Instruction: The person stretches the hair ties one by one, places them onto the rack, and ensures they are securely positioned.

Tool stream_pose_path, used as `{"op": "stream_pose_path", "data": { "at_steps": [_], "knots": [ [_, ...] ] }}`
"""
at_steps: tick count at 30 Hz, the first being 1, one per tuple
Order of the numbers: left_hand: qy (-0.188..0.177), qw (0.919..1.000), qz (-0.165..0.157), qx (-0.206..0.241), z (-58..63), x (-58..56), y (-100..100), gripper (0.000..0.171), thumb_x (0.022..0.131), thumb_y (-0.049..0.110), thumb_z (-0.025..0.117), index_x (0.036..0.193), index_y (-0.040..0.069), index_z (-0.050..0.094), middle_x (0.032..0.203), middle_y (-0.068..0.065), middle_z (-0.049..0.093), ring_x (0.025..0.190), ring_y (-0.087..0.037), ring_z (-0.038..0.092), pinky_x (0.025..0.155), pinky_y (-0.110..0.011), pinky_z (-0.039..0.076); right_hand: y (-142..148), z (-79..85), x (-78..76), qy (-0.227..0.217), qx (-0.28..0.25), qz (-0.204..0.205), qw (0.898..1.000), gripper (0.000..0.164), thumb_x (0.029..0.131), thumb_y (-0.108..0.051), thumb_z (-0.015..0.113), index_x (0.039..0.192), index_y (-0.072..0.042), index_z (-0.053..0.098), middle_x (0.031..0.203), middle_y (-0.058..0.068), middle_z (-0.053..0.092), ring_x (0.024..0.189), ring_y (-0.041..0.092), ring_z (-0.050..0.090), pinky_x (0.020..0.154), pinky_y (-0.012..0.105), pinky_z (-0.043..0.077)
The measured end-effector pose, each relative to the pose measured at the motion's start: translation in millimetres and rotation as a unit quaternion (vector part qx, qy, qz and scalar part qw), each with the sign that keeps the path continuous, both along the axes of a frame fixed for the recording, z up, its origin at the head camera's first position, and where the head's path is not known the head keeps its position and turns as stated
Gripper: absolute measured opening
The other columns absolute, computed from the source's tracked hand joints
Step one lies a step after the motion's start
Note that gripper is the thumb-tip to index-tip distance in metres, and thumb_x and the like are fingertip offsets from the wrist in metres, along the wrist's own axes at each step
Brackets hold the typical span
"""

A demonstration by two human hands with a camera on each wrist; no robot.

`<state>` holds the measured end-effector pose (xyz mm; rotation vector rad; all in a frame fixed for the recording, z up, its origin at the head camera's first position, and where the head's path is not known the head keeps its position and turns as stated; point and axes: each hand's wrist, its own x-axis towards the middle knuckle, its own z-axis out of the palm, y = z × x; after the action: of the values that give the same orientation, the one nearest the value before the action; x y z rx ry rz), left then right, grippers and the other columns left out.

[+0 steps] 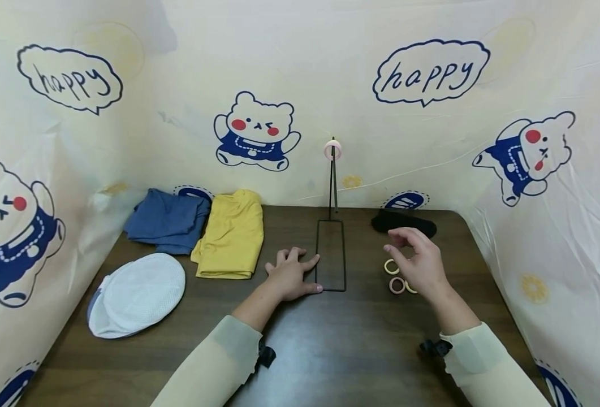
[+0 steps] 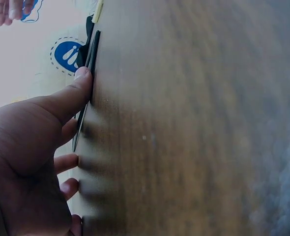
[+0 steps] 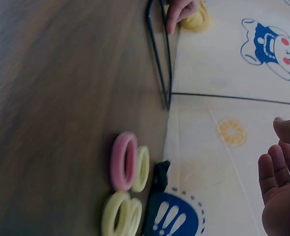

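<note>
Touching rectangular, probably metal framework point(image 1: 344, 254) is the left hand point(image 1: 290, 277).

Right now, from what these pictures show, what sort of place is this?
Probably an indoor workspace, perhaps screened off for recording. Signs are the wood-grain tabletop, the bear-printed sheet along its back and both sides, and the black wire stand set upon it.

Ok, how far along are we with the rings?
Done: one pink ring is on the stand. In hand: the left hand touches the stand; the right hand, apparently empty, is near the loose rings. Remaining, seemingly: those rings on the table.
</note>
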<state>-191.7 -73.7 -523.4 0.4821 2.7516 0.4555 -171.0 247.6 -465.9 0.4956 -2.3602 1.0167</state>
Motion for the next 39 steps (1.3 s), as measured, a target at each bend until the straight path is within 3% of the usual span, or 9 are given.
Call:
{"op": "stream_pose_path", "data": {
  "at_steps": [5,11,14,20,30,39],
  "knots": [
    [0.002,1.0,-0.002,-0.001,3.0,0.9,0,0.086,0.088,0.069,0.068,0.162,0.042,0.032,0.166,-0.004,0.025,0.146,-0.042,0.019,0.098,-0.069,0.028,18,-11.9,1.0,-0.034,0.02,-0.005,0.999,0.035,0.084,0.001,0.085,0.116,-0.008,0.074,0.109,0.008,0.071,0.093,0.022,0.066,0.082,0.017,0.05],
    [0.001,1.0,-0.002,-0.007,2.6,1.2,-1,0.086,0.088,0.07,0.067,0.162,0.043,0.032,0.166,-0.003,0.025,0.146,-0.041,0.019,0.098,-0.07,0.028,39,-30.2,-0.5,-0.095,0.053,-0.011,0.994,0.034,0.087,0.003,0.08,0.119,-0.003,0.072,0.11,0.014,0.071,0.093,0.028,0.067,0.08,0.045,0.057],
    [0.001,1.0,-0.004,-0.008,1.3,0.6,-1,0.086,0.088,0.07,0.067,0.162,0.044,0.031,0.166,-0.002,0.024,0.147,-0.041,0.018,0.099,-0.071,0.028,49,-36.4,-1.0,-0.14,0.072,-0.015,0.987,0.034,0.09,0.002,0.078,0.122,-0.002,0.071,0.113,0.017,0.071,0.096,0.031,0.067,0.081,0.052,0.056],
    [0.001,1.0,-0.002,-0.005,0.2,-0.1,0,0.087,0.088,0.07,0.068,0.162,0.044,0.031,0.167,-0.002,0.024,0.147,-0.041,0.018,0.099,-0.071,0.026,64,-42.5,-4.3,-0.213,0.103,-0.024,0.971,0.036,0.094,0.001,0.072,0.129,-0.006,0.068,0.123,0.017,0.069,0.108,0.036,0.065,0.089,0.056,0.053],
    [0.0,1.0,0.001,-0.01,2.1,1.7,0,0.086,0.088,0.07,0.067,0.162,0.044,0.031,0.167,-0.002,0.024,0.148,-0.041,0.018,0.1,-0.071,0.026,81,-48.6,-11.7,-0.304,0.137,-0.017,0.943,0.046,0.091,0.008,0.064,0.135,-0.006,0.065,0.135,0.021,0.064,0.128,0.043,0.056,0.102,0.063,0.043],
    [0.0,0.9999,0.004,-0.01,1.1,1.4,1,0.086,0.088,0.07,0.068,0.161,0.044,0.031,0.167,-0.001,0.024,0.148,-0.041,0.017,0.101,-0.071,0.026,85,-51.8,-18.5,-0.332,0.158,-0.003,0.93,0.048,0.09,0.003,0.067,0.137,-0.005,0.065,0.137,0.022,0.063,0.131,0.046,0.053,0.106,0.065,0.039]
  ]
}}
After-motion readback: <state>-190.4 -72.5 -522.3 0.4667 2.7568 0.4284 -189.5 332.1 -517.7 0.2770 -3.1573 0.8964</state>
